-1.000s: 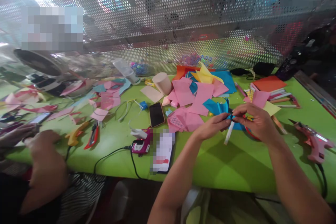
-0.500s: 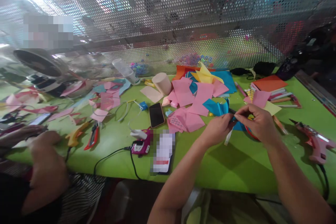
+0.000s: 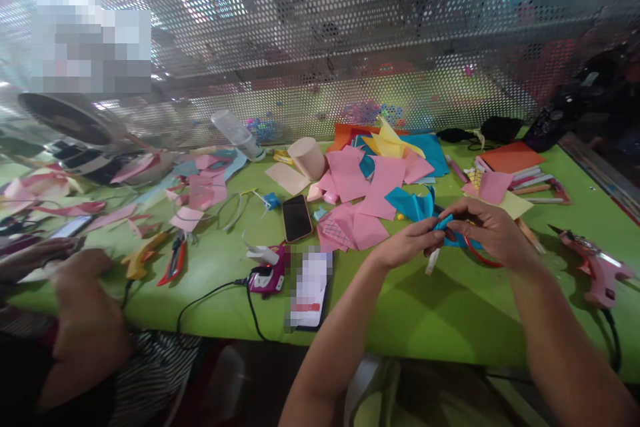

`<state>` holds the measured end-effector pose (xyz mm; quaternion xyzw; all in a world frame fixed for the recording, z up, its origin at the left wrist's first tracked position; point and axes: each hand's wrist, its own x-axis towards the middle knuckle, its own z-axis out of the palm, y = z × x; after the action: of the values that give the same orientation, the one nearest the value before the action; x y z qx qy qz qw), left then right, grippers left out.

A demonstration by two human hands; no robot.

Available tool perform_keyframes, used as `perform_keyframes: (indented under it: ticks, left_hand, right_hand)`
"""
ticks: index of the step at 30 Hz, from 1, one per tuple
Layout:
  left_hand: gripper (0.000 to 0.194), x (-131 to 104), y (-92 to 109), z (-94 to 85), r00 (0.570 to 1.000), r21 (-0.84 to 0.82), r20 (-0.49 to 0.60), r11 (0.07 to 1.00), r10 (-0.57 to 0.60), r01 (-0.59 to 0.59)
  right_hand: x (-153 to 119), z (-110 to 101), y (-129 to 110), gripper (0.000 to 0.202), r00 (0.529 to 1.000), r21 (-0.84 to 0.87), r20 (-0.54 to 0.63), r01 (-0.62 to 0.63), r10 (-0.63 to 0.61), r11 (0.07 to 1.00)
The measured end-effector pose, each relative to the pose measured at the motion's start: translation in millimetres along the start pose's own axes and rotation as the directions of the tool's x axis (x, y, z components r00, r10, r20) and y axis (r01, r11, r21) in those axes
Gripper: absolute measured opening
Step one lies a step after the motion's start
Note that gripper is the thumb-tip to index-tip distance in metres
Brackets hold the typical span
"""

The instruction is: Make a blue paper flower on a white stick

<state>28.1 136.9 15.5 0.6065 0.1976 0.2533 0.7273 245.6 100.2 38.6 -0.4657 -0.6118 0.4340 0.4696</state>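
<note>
Between my two hands is a small blue piece (image 3: 443,222), pinched by the fingertips from both sides. My left hand (image 3: 413,240) is closed on its left end, with a thin white strip (image 3: 432,261) hanging below the fingers. My right hand (image 3: 487,230) has its fingers pressed on the piece's right side, and a red loop (image 3: 481,255) shows beneath that palm. Just behind my left hand stands folded blue paper (image 3: 415,203). Pink paper sheets (image 3: 385,187) lie to the left of it.
A pink glue gun (image 3: 595,270) lies at the right. Two phones (image 3: 297,218), a purple power socket (image 3: 270,273), red-handled cutters (image 3: 173,263) and a yellow glue gun (image 3: 143,256) are on the left. Another person's arm (image 3: 83,300) rests at far left. Perforated metal (image 3: 300,47) stands behind.
The small blue piece now shows more clearly between my fingertips. My right hand has turned slightly over it, and the red loop has shifted a little to the right.
</note>
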Motion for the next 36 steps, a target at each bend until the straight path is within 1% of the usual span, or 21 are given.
perform_keyframes:
  ticks: [3, 5, 8, 10, 11, 13, 16, 20, 22, 24, 28, 29, 31, 32, 34, 36]
  left_hand:
    - [0.048, 0, 0, 1.5, 0.999, 0.072, -0.051, 0.997, 0.005, -0.002]
    - [0.052, 0, 0, 2.8, 0.998, 0.045, -0.056, 0.999, -0.014, 0.016]
    - [0.055, 0, 2, 3.5, 0.999, -0.086, -0.025, 0.995, -0.047, 0.045]
    - [0.052, -1, 4, 2.2, 0.999, -0.143, 0.003, 0.988, -0.054, 0.054]
    - [0.050, -1, 5, 1.1, 0.998, -0.157, 0.022, 0.986, -0.055, 0.057]
    - [0.046, -2, 6, -1.8, 0.996, -0.179, 0.065, 0.982, -0.055, 0.066]
    - [0.044, -2, 6, -6.1, 0.990, -0.190, 0.120, 0.977, -0.076, 0.098]
    - [0.045, -3, 6, -9.7, 0.978, -0.169, 0.181, 0.976, -0.105, 0.136]
    - [0.046, -3, 6, -10.6, 0.976, -0.152, 0.189, 0.979, -0.105, 0.135]
    - [0.046, -3, 6, -10.9, 0.979, -0.126, 0.175, 0.984, -0.102, 0.125]
    - [0.041, -3, 5, -7.8, 0.990, -0.003, 0.108, 0.996, -0.085, 0.086]
    - [0.038, -3, 6, -6.0, 0.995, 0.058, 0.074, 0.996, -0.073, 0.069]
    - [0.029, -3, 8, -0.9, 0.999, 0.231, -0.013, 0.972, -0.039, 0.041]
    - [0.025, -4, 10, 2.0, 0.998, 0.338, -0.060, 0.940, -0.021, 0.040]
    - [0.021, -4, 14, 8.0, 0.992, 0.533, -0.127, 0.843, -0.002, 0.070]
    - [0.023, -4, 16, 13.1, 0.985, 0.653, -0.172, 0.750, 0.009, 0.107]
  right_hand:
    - [0, 1, 0, 0.024, 0.998, -0.087, -0.046, 0.041, -0.045, 0.995]
    - [0, 1, -1, 0.025, 0.996, -0.125, -0.062, 0.058, -0.066, 0.990]
    - [-1, 0, -2, 0.031, 0.998, -0.064, -0.044, 0.031, -0.034, 0.997]
    - [-2, -2, -2, 0.039, 0.999, -0.027, -0.027, 0.028, -0.029, 0.999]
    - [-2, -3, -1, 0.039, 0.999, -0.029, -0.016, 0.042, -0.042, 0.999]
    - [-2, -4, -1, 0.034, 0.996, -0.058, 0.017, 0.083, -0.083, 0.995]
    - [-2, -5, -2, 0.029, 0.989, -0.108, 0.059, 0.144, -0.138, 0.984]
    - [-1, -5, -8, 0.022, 0.980, -0.157, 0.104, 0.186, -0.171, 0.970]
    - [0, -5, -10, 0.020, 0.980, -0.181, 0.105, 0.187, -0.170, 0.966]
    - [1, -5, -10, 0.019, 0.981, -0.207, 0.088, 0.189, -0.174, 0.960]
    - [1, -6, -6, 0.020, 0.978, -0.285, 0.051, 0.209, -0.203, 0.935]
    - [0, -7, -5, 0.021, 0.976, -0.312, 0.043, 0.214, -0.211, 0.926]
    - [0, -9, -2, 0.024, 0.975, -0.367, 0.033, 0.217, -0.220, 0.905]
    - [-1, -10, -2, 0.026, 0.975, -0.389, 0.033, 0.216, -0.220, 0.896]
    - [-1, -11, 0, 0.029, 0.976, -0.417, 0.031, 0.208, -0.214, 0.885]
    - [-1, -13, 0, 0.032, 0.977, -0.427, 0.017, 0.200, -0.213, 0.882]
